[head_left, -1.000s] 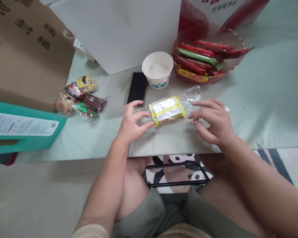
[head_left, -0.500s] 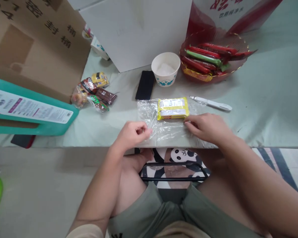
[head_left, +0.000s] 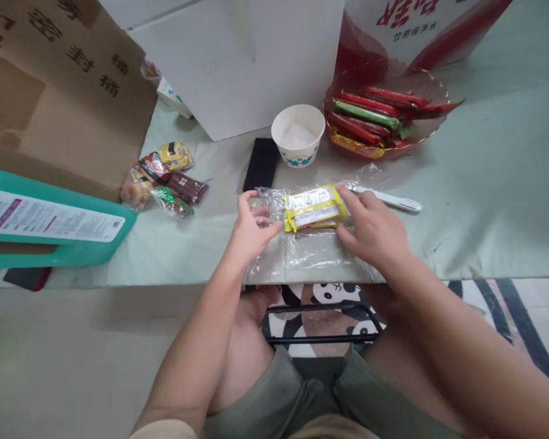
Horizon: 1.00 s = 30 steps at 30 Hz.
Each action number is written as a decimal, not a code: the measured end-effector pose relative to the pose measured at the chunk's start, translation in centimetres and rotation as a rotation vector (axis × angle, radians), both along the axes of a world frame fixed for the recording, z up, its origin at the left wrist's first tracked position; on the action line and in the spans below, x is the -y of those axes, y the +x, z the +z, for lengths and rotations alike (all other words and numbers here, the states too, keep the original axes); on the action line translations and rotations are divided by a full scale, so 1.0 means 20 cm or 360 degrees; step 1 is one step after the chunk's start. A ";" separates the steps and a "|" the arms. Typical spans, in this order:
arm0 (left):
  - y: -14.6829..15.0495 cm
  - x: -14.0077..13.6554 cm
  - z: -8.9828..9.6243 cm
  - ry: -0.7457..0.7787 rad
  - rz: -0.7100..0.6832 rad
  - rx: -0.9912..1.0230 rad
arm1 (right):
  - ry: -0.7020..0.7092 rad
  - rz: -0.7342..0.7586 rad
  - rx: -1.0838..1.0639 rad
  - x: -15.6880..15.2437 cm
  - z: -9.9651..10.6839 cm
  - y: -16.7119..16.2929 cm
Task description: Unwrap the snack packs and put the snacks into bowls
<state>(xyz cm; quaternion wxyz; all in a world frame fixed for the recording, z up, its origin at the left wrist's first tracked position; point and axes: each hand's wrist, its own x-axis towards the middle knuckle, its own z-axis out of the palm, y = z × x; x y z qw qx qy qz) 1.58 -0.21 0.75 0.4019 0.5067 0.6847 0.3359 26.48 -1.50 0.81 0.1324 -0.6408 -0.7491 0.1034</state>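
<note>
A small stack of yellow snack packets [head_left: 313,205] lies on a spread clear plastic wrapper [head_left: 313,250] near the table's front edge. My right hand [head_left: 377,228] has its index finger and thumb about the right end of the stack. My left hand [head_left: 251,228] is open and curved at the stack's left side, over the plastic film, its thumb tip close to the packets. A white utility knife [head_left: 396,201] lies behind my right hand, which hides part of it.
Behind the packets are a black phone [head_left: 261,164], a paper cup [head_left: 297,135] and a bowl [head_left: 432,129] of red and green sticks. Loose snacks [head_left: 183,186] lie left, beside a cardboard box [head_left: 73,103] and a teal container [head_left: 96,210].
My left hand has opened from a curled pose and moved up toward the packets. My right hand has come onto their right end. The packets now sit tilted, with a lower one showing.
</note>
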 end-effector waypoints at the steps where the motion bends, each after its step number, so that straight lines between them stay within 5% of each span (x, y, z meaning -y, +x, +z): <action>1: 0.01 -0.01 0.00 -0.0030 0.0087 0.0112 | 0.0086 0.0070 -0.0034 -0.01 -0.01 -0.01; 4: 0.04 -0.03 0.04 -0.0229 0.0312 0.0381 | 0.0256 0.0282 -0.0133 -0.02 -0.04 -0.03; 8: 0.08 -0.04 0.07 -0.0516 0.0343 0.0819 | 0.0185 0.0451 -0.0234 -0.03 -0.07 -0.07; 15: 0.16 -0.02 0.03 0.0037 0.0325 0.0923 | 0.0068 0.0406 -0.0312 -0.04 -0.10 -0.12; 25: 0.20 -0.03 0.15 -0.0181 0.0164 0.1577 | 0.0068 0.0274 -0.0856 -0.10 -0.08 -0.09; 30: 0.20 -0.13 0.13 -0.0287 0.0395 0.1758 | -0.0179 0.0362 -0.1507 -0.12 -0.06 -0.06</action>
